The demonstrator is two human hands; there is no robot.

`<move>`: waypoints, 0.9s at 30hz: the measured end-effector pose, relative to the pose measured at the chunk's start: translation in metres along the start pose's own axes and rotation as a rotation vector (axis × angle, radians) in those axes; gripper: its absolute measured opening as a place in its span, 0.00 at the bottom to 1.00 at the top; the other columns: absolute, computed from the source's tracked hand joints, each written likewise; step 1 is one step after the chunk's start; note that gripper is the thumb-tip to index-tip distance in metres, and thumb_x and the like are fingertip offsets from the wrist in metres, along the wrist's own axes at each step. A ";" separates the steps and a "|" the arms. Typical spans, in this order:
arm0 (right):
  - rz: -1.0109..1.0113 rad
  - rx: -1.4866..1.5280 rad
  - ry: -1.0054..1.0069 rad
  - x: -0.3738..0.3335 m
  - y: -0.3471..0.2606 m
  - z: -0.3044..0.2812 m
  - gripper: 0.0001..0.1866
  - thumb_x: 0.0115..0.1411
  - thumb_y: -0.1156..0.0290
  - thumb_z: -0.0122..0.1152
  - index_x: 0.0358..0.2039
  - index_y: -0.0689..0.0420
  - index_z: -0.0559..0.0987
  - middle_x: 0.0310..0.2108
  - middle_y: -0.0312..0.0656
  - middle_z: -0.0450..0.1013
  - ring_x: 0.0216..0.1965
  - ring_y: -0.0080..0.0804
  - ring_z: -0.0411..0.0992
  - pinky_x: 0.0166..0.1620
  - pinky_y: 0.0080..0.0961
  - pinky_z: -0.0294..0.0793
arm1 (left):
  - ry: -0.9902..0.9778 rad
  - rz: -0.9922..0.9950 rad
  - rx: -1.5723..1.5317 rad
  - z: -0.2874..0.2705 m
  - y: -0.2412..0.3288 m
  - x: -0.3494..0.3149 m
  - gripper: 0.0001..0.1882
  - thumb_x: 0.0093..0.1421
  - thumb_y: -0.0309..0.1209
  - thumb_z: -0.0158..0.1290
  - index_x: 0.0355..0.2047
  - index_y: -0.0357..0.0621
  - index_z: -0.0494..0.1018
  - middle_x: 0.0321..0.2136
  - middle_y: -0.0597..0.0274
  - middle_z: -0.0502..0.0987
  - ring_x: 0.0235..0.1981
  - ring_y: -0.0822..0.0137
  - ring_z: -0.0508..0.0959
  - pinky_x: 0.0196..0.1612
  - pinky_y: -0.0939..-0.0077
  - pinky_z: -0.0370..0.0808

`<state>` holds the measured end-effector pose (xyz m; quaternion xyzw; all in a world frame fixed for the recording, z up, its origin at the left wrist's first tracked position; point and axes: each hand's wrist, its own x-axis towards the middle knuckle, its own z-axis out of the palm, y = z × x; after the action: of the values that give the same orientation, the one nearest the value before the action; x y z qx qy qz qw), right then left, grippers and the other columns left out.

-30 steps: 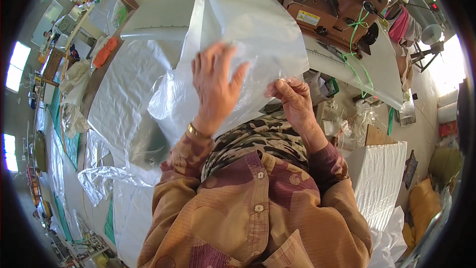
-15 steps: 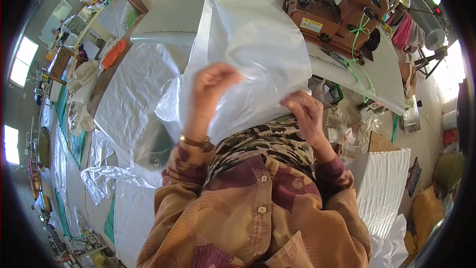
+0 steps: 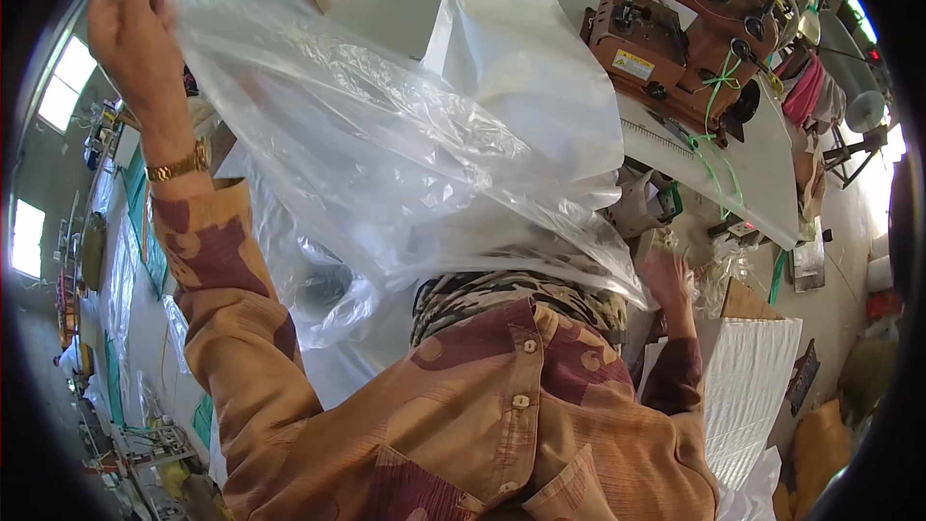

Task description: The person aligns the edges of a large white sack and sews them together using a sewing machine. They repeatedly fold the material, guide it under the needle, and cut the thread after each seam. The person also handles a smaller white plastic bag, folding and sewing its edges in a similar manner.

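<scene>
My left hand [image 3: 135,14], raised high at the far left, is closed on a clear plastic film [image 3: 386,135]. From it the film stretches in loose folds across my lap toward the right. Low at the right, my right hand [image 3: 667,278] is next to the film's tapering end. Its fingers are blurred, and I cannot make out whether they grip the film. Behind the film, a white plastic sack [image 3: 531,53] lies flat over the table edge in front of me, partly covered by the film.
A brown sewing machine [image 3: 675,58] with green thread stands on the table [image 3: 395,0] at the back right. A ruler strip [image 3: 661,143] runs along the table edge. To my right stand a green-rimmed basket [image 3: 667,201] and a white-wrapped box [image 3: 752,376].
My left hand has swung up and far left, drawing the clear film out across the white sack. My right hand has moved right and down, away from my lap.
</scene>
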<state>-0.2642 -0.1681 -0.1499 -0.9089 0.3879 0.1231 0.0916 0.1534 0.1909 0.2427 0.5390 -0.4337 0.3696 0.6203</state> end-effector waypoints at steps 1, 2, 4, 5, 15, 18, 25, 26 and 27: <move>-0.258 0.304 0.272 -0.009 -0.037 -0.044 0.19 0.57 0.59 0.64 0.42 0.60 0.80 0.40 0.54 0.77 0.46 0.55 0.74 0.46 0.46 0.71 | 0.022 0.028 -0.004 0.029 0.024 -0.001 0.09 0.68 0.32 0.53 0.32 0.39 0.74 0.21 0.72 0.70 0.21 0.83 0.63 0.24 0.87 0.57; -0.419 0.468 0.294 -0.009 -0.072 -0.083 0.21 0.57 0.61 0.66 0.46 0.61 0.78 0.45 0.53 0.76 0.49 0.54 0.73 0.51 0.43 0.71 | 0.041 0.060 -0.005 0.048 0.042 -0.002 0.10 0.69 0.31 0.52 0.32 0.38 0.74 0.20 0.72 0.69 0.18 0.83 0.59 0.21 0.86 0.52; -0.801 0.894 0.423 -0.011 -0.134 -0.127 0.33 0.55 0.63 0.71 0.59 0.61 0.72 0.58 0.53 0.71 0.58 0.49 0.70 0.61 0.39 0.67 | 0.010 0.041 -0.040 0.058 0.061 0.002 0.09 0.68 0.31 0.52 0.32 0.38 0.74 0.20 0.72 0.68 0.18 0.83 0.59 0.21 0.87 0.52; -0.943 0.971 0.449 -0.014 -0.162 -0.149 0.41 0.53 0.69 0.72 0.65 0.59 0.65 0.60 0.47 0.70 0.64 0.42 0.64 0.67 0.36 0.57 | -0.005 0.031 -0.072 0.065 0.067 0.003 0.09 0.68 0.30 0.52 0.33 0.38 0.73 0.21 0.72 0.68 0.19 0.84 0.59 0.21 0.87 0.51; -1.481 1.201 -0.123 -0.009 -0.268 -0.167 0.08 0.63 0.70 0.64 0.31 0.62 0.82 0.23 0.36 0.76 0.27 0.22 0.74 0.32 0.24 0.72 | -0.480 0.096 -0.049 0.086 0.025 0.037 0.13 0.66 0.30 0.57 0.48 0.36 0.76 0.31 0.73 0.76 0.25 0.87 0.67 0.27 0.95 0.58; -1.528 1.238 -0.377 -0.038 -0.197 -0.172 0.11 0.64 0.66 0.64 0.31 0.61 0.82 0.23 0.36 0.76 0.24 0.21 0.73 0.30 0.26 0.71 | -0.512 0.031 -0.066 0.083 -0.004 0.040 0.12 0.67 0.30 0.55 0.48 0.38 0.78 0.34 0.72 0.79 0.28 0.88 0.71 0.29 0.95 0.64; -0.659 0.691 0.302 0.038 -0.117 -0.133 0.10 0.58 0.68 0.68 0.29 0.62 0.79 0.32 0.42 0.77 0.32 0.39 0.76 0.38 0.35 0.72 | -0.653 -0.102 -0.129 0.229 -0.111 -0.045 0.11 0.66 0.33 0.55 0.28 0.41 0.77 0.22 0.71 0.77 0.24 0.82 0.72 0.27 0.83 0.67; -0.672 0.528 0.545 0.050 -0.110 -0.127 0.09 0.57 0.69 0.68 0.30 0.62 0.78 0.35 0.42 0.77 0.36 0.41 0.75 0.41 0.37 0.72 | -0.679 -0.138 -0.126 0.248 -0.138 -0.062 0.10 0.66 0.32 0.55 0.29 0.41 0.77 0.22 0.71 0.77 0.24 0.81 0.72 0.27 0.83 0.67; -0.676 0.355 0.785 0.062 -0.105 -0.123 0.09 0.55 0.70 0.68 0.31 0.61 0.78 0.38 0.43 0.77 0.41 0.43 0.75 0.45 0.39 0.72 | -0.672 -0.179 -0.215 0.268 -0.153 -0.082 0.10 0.66 0.33 0.56 0.29 0.41 0.77 0.21 0.70 0.77 0.24 0.80 0.73 0.28 0.82 0.68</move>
<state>-0.1278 -0.1711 -0.0433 -0.9311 0.0943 -0.3289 0.1266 0.2289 -0.0958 0.1244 0.5981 -0.6007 0.0683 0.5260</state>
